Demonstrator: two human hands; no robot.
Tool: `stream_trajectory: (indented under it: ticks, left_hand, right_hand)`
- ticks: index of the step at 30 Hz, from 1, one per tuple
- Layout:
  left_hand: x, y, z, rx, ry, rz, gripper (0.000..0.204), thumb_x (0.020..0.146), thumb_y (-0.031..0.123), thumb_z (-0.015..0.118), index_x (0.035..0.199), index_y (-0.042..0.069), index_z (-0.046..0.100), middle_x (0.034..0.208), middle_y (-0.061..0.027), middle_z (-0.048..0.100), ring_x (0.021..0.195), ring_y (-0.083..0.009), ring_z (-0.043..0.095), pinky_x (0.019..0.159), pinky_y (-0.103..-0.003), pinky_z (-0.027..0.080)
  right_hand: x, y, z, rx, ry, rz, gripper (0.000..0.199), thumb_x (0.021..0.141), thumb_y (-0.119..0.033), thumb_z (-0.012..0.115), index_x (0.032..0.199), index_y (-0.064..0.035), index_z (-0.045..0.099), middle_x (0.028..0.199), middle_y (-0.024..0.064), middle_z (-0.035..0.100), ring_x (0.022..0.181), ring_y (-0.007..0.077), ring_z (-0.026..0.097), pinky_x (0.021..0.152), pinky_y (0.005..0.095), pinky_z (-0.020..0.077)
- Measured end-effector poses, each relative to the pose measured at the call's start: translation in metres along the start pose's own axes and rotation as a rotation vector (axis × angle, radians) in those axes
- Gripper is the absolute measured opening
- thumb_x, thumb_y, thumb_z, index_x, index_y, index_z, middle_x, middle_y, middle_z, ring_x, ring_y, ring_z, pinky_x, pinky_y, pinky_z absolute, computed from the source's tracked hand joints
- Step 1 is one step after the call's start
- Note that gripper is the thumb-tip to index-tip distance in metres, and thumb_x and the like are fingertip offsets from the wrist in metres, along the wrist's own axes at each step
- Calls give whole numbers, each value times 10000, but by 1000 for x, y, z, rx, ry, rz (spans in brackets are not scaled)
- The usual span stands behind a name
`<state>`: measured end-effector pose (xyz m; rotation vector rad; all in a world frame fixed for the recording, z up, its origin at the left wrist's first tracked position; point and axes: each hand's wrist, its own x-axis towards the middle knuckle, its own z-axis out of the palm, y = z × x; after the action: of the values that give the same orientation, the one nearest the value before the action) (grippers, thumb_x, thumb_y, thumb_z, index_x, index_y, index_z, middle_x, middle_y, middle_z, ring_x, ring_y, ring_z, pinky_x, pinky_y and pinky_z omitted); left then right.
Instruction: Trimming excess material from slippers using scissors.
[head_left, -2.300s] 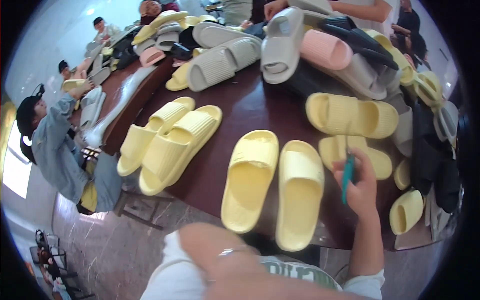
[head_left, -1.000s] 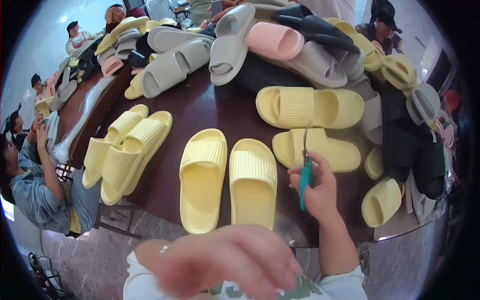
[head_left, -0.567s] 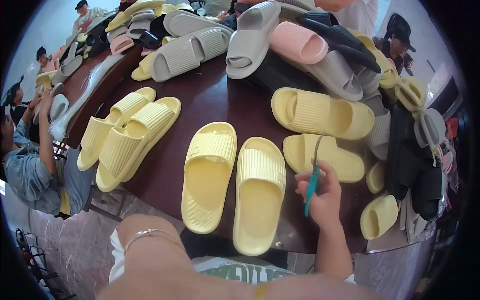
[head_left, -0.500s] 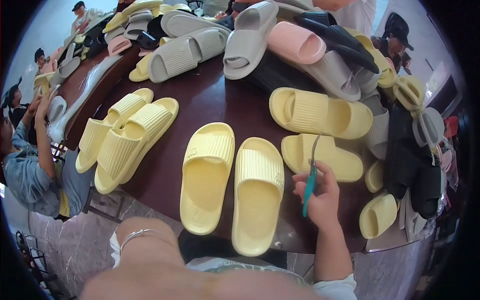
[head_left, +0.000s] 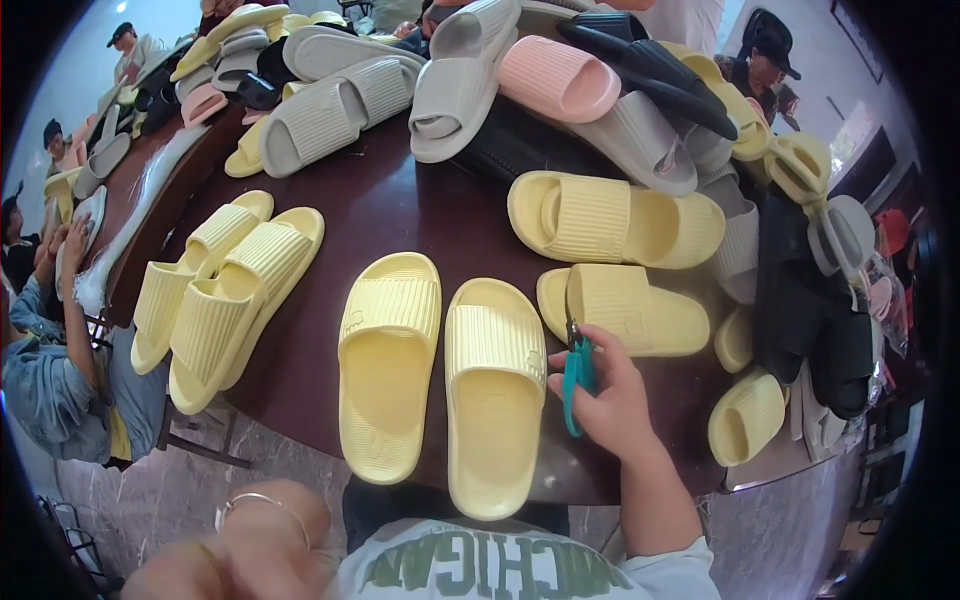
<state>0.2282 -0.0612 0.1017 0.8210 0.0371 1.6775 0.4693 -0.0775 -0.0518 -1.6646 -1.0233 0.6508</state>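
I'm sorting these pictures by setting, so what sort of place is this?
Probably a small workshop or workroom: slippers in several colours are heaped along the far side of the table, the wearer's right hand holds a teal-handled tool, and a person in denim sits nearby.

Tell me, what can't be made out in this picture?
All in the head view:
Left hand: blurred and cut off by the lower edge; any grip is unreadable.
Teal-handled tool: the right hand hides part of its handle.
Black item: partly covered by the grey slipper and pink slipper.
Person in denim: cut off by the left edge.
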Motion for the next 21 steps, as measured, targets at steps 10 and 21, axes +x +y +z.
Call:
stream_trajectory:
  ticks: [10,21]
  left_hand:
    - [55,-117,-132,1712,-1273,14,687,744,440,676,1255,27,477,807,-142,595,692,-284,593,582,-364,467]
    - [49,-138,-150,1673,-1144,-98,440,789,230,636,1138,-9,514,690,-124,585,599,-290,583,588,-362,463]
  right_hand:
    - [-4,-9,6,-216,-22,58,546,763,-79,694,1251,-64,450,952,125,648,879,171,620,779,301,492]
    - [-3,1,6,90,-90,70,599,780,-54,667,1309,-66,386,993,124,620,884,160,595,770,295,486]
